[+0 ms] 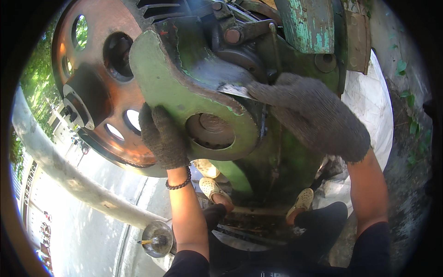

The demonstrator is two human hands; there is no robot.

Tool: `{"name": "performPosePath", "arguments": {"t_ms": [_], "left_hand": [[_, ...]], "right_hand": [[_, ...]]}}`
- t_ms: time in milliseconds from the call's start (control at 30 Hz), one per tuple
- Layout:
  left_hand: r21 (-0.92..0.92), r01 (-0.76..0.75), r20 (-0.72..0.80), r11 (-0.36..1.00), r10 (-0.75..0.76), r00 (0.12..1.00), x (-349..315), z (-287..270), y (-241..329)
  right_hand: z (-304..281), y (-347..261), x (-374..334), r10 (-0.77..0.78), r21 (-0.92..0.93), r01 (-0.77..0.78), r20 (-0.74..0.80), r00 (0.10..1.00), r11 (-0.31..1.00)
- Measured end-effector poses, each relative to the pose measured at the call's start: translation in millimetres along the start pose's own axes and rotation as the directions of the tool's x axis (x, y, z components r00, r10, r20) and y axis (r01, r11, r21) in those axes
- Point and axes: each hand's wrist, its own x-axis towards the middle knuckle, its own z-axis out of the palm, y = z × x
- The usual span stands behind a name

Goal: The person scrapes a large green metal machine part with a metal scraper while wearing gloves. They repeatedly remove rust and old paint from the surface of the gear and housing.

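My right hand [318, 111], in a dark knitted glove, is closed around a scraper; the handle is hidden inside the fist. The scraper's flat pale metal blade [236, 90] lies against the upper edge of a green cast machine part [161, 69], where a wet-looking grey patch [217, 73] runs along the curve. On the left side of the same part, my gloved left hand [164, 138] rests with fingers stretched out, just left of the round hole [210, 131]. It holds nothing.
A large copper-brown wheel [94, 27] with round holes stands at the left. Rusty linkages [233, 35] and a peeling green cover [310, 27] rise behind. A metal bowl [158, 251] with a yellow-handled brush sits at lower left, near a pale curved pole [87, 194]. White sheeting [369, 106] hangs at right.
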Motion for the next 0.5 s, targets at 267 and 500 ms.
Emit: {"name": "performPosePath", "arguments": {"t_ms": [267,500], "left_hand": [[-0.012,0.013,-0.031,1.0,-0.014,0.999,0,0,13],[-0.012,0.015,-0.043,1.0,-0.016,0.999,4,0,21]], "right_hand": [[3,-5,35,-0.272,-0.114,0.26,-0.104,0.957,0.959],[15,-22,41,-0.27,0.072,0.285,-0.17,0.948,0.956]]}}
